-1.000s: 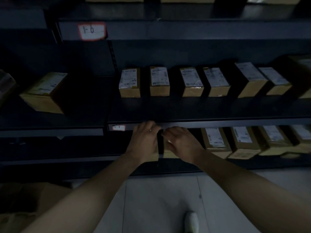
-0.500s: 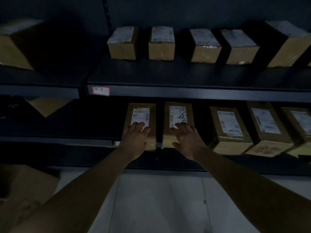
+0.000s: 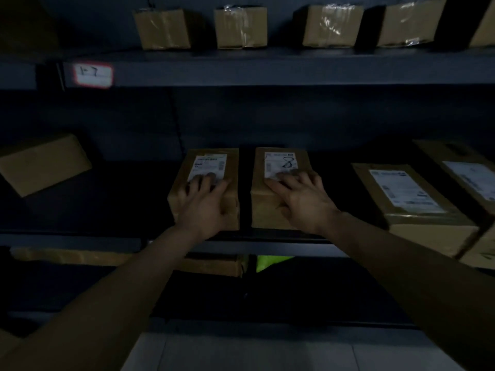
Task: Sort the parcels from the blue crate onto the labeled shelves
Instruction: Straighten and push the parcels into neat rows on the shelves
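Two brown cardboard parcels lie side by side on a dark shelf (image 3: 267,246) in dim light. My left hand (image 3: 205,203) rests flat on the left parcel (image 3: 230,167), fingers straight over its white label. My right hand (image 3: 301,200) rests flat on the right parcel (image 3: 259,212), fingers spread over a label with a handwritten mark. A narrow dark gap separates the two parcels. A white tag reading 1-7 (image 3: 93,75) sits on the edge of the shelf above. The blue crate is out of view.
Several taped parcels (image 3: 241,26) line the upper shelf. More labelled parcels (image 3: 409,199) lie to the right on the same shelf, and one tilted box (image 3: 44,163) to the left. Below, a flat box (image 3: 211,265) and something bright green (image 3: 269,262) show. Pale floor tiles (image 3: 267,352) lie underfoot.
The view has dropped and come closer to the lower shelf. Both hands have slid further onto the tops of the two parcels, which now sit deeper on the shelf.
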Tool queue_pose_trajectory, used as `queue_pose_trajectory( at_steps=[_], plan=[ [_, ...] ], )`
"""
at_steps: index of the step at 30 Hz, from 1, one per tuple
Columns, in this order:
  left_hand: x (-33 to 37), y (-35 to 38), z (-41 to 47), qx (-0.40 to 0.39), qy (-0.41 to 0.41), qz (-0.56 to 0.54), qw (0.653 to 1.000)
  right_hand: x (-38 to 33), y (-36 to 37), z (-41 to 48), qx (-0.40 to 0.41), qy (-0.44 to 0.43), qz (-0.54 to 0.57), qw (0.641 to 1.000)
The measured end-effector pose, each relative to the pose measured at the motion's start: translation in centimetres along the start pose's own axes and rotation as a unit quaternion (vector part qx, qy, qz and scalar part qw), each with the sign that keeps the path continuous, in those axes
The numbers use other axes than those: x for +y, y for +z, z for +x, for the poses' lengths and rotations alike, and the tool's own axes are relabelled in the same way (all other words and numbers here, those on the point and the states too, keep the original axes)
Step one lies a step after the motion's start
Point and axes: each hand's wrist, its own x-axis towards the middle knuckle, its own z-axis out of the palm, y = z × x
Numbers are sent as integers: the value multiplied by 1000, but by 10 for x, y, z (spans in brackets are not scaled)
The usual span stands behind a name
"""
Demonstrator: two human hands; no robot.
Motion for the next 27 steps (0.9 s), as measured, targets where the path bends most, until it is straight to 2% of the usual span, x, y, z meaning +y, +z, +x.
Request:
queue_pose_trajectory(
  at_steps=[4,12,19,22,25,27],
  plan=[
    [-9,4,24,-12,-5,-25,1000,5,8,21,-7,62,14,998],
    [-23,6,47,-22,-16,-20,999,3,17,46,8,102,17,995],
    [-7,-3,46,-45,-43,54,997,0,15,42,2,112,22,994],
    [32,-12,42,15,-23,37,999,4,-1,26,32,107,28,993],
    [91,-29,39,97,47,-19,994,20,-26,1,83,101,-17,991],
    [135,-40,37,125,91,-48,987,39,-42,-20,118,124,-34,985]
  ],
)
